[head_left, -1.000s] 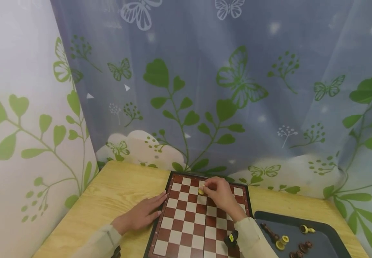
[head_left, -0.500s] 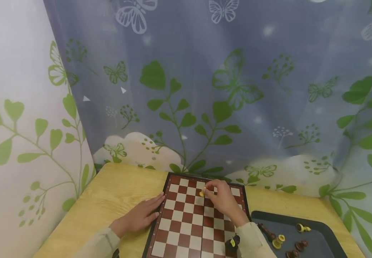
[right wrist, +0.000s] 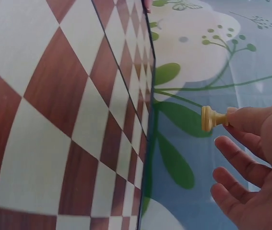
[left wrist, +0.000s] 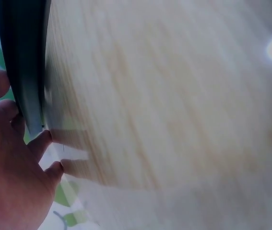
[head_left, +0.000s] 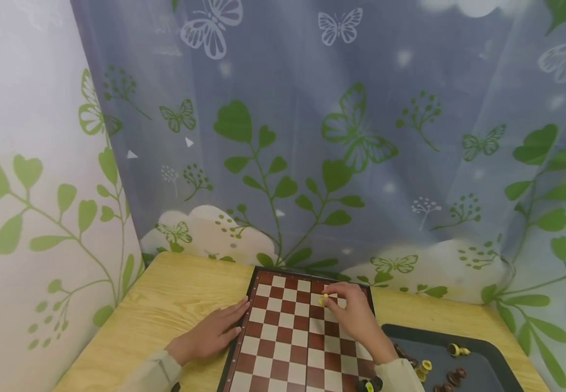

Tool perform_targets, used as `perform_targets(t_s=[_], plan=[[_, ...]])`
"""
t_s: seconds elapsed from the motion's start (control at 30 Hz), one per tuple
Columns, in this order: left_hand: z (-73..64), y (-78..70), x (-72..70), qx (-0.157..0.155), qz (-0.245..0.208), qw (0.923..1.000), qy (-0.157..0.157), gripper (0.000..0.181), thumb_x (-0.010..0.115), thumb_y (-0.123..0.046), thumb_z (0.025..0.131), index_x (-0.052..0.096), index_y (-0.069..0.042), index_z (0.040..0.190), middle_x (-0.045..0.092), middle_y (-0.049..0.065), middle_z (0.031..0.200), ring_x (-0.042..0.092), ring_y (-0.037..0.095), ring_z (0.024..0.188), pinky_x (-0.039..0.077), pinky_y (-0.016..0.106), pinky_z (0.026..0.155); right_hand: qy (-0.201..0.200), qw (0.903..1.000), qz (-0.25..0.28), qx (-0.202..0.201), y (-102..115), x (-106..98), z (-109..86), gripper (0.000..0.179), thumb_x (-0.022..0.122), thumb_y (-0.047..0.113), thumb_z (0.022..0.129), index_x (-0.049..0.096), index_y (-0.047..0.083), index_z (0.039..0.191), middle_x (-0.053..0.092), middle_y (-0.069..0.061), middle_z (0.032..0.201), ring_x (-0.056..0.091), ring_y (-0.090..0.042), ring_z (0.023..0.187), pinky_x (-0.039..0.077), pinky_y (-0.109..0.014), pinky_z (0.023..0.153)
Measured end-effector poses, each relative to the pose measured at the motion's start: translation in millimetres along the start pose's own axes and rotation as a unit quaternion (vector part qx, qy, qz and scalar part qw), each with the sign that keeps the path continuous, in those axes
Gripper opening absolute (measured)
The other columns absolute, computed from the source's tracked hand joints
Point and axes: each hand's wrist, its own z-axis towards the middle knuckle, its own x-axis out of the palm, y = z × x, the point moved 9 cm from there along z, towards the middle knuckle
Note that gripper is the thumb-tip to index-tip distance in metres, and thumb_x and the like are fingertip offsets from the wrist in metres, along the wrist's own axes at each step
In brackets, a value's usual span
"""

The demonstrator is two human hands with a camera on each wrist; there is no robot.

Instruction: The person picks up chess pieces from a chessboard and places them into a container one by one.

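Observation:
My right hand (head_left: 353,318) pinches a small pale yellow chess pawn (head_left: 323,300) by its top, between thumb and index finger, over the far part of the chessboard (head_left: 283,343). In the right wrist view the pawn (right wrist: 207,119) shows its round base, held clear of the board; its top is covered by the fingertips, and the other fingers hang loosely curled. My left hand (head_left: 209,331) rests along the board's left edge, fingers extended and touching the rim. In the left wrist view that hand (left wrist: 11,177) lies against the board's dark side (left wrist: 25,57).
Right of the board stands a dark tray (head_left: 500,362) with several loose chess pieces: a yellow pawn (head_left: 457,350) on its side, a yellow piece (head_left: 424,370) and dark brown ones (head_left: 456,375). A patterned curtain (head_left: 287,136) hangs behind the wooden table (head_left: 184,277).
My right hand, still pinching the pawn, has moved right across the board's fold line. The left hand stays at the left edge.

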Motion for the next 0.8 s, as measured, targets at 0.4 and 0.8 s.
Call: perform_targets(t_s=[0.4, 0.8], plan=[[2.1, 9.8, 4.5, 0.004, 0.007, 0.9999, -0.015, 0.056, 0.043, -0.025, 0.110, 0.031, 0.001, 0.158, 0.029, 0.020, 0.165, 0.037, 0.044, 0.146, 0.033, 0.068, 0.112, -0.029, 0.9995, -0.001, 0.012, -10.6, -28.2, -17.3, 0.014, 0.076, 0.012, 0.092, 0.077, 0.010, 0.106, 0.071, -0.012, 0.117, 0.062, -0.035, 0.115, 0.049, -0.059, 0.098], [0.1, -2.1, -3.7, 0.012, 0.008, 0.9996, -0.024, 0.054, 0.045, -0.019, 0.109, 0.033, 0.006, 0.155, 0.031, 0.025, 0.162, 0.038, 0.049, 0.143, 0.033, 0.071, 0.109, -0.082, 0.9955, 0.004, 0.048, -24.9, -60.4, -47.6, 0.012, 0.080, 0.013, 0.089, 0.077, 0.012, 0.100, 0.070, -0.010, 0.114, 0.060, -0.035, 0.114, 0.049, -0.059, 0.096]])
